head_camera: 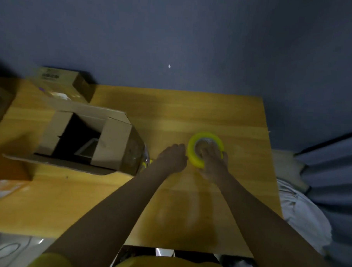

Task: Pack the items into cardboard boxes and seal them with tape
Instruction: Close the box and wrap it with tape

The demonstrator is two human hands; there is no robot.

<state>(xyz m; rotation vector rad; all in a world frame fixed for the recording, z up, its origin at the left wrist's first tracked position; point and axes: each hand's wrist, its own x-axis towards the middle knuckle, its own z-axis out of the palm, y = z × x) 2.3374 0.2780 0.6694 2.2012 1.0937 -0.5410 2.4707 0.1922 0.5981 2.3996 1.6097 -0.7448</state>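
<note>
Centre-right of the frame: both hands on the yellow tape roll [205, 148] lying flat on the wooden table [222, 115].

Right hand [213, 164] grips the roll, fingers curled into its core, thumb apparently on the outer rim; left hand [173, 156] touches the roll's left edge, finger state cannot tell, blurred. Likely steadying the roll to find or peel the tape end. Open cardboard box [86, 137] at left-centre, flaps up, dark inside with a pale item showing, so probably packed, not yet sealed. Smaller closed box [62, 82] upper left carries a barcode-type label, text unreadable. No brand legible anywhere; frame dim and soft.
</note>
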